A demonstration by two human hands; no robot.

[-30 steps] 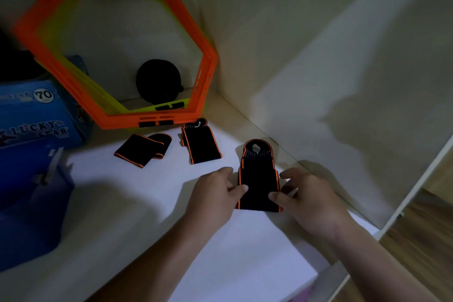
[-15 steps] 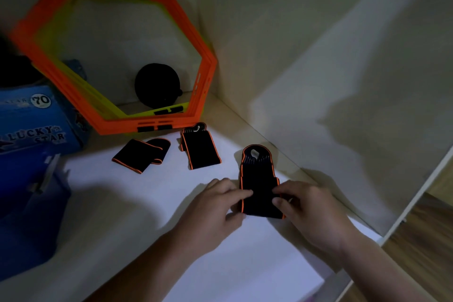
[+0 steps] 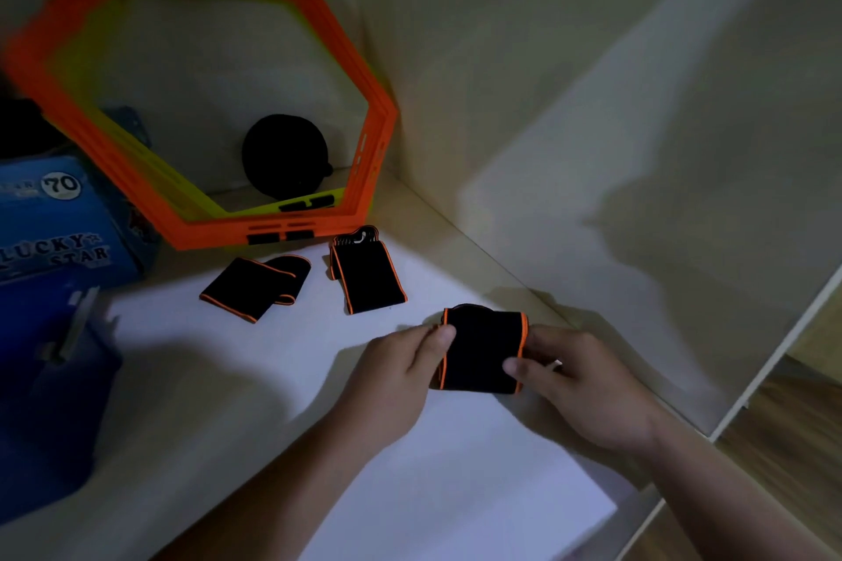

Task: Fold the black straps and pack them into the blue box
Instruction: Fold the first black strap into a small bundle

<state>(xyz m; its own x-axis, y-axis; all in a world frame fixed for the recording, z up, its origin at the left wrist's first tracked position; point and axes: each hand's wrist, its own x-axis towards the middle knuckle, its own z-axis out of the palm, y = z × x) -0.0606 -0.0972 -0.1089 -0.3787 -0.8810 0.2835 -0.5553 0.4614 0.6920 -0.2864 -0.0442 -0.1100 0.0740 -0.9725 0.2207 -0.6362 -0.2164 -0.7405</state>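
Two hands pinch one black strap (image 3: 480, 348) near the shelf's (image 3: 255, 378) right edge: left hand (image 3: 401, 371), right hand (image 3: 587, 383). Press the fold flat, edges lined up.

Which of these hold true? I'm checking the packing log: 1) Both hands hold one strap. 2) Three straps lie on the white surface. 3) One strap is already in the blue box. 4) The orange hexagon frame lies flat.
1) True: left hand and right hand grip the folded strap.
2) True: it, the middle strap and the left strap.
3) False: none shows in the blue box.
4) False: the orange hexagon frame leans upright.
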